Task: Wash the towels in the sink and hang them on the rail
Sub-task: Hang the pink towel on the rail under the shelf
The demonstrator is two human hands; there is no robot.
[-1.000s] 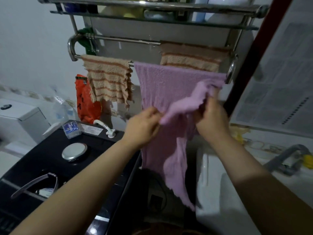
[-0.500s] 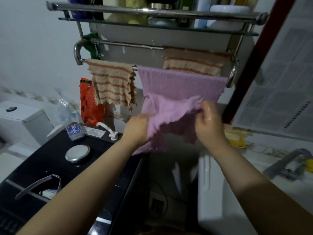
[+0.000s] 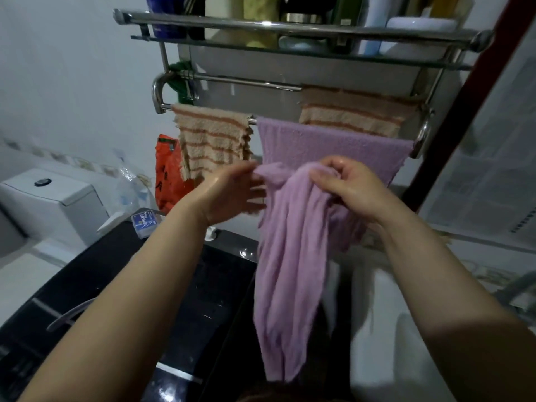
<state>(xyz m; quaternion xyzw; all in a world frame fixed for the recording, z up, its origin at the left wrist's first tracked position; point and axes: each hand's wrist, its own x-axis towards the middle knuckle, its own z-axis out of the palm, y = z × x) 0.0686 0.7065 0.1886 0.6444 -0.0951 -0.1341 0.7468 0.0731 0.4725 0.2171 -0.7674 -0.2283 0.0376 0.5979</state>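
White bathroom wall backs a steel rail (image 3: pixel 278 85) with a shelf of bottles (image 3: pixel 290 21) above it. Between the two hands hangs a purple towel (image 3: pixel 287 271), bunched at its top and dropping in long folds below the wrists. The right hand (image 3: pixel 345 187) has its fingers and thumb curled round the gathered top edge of that towel. The left hand (image 3: pixel 229 195) sits just left of it, thumb and fingertips pinching the towel's upper corner, the other fingers fairly straight. Just beyond both hands, a second purple towel (image 3: pixel 333 143) lies spread flat over the front bar of the rail. Up and left of the left hand, a striped beige towel (image 3: pixel 214 140) hangs on the same bar; another striped towel (image 3: pixel 353 111) is draped on the rear bar above the right hand. Left of the left hand, an orange bag (image 3: pixel 168 175) hangs by the wall. Under the left forearm is a black bench (image 3: pixel 116 271) with a small blue box (image 3: pixel 145 224).
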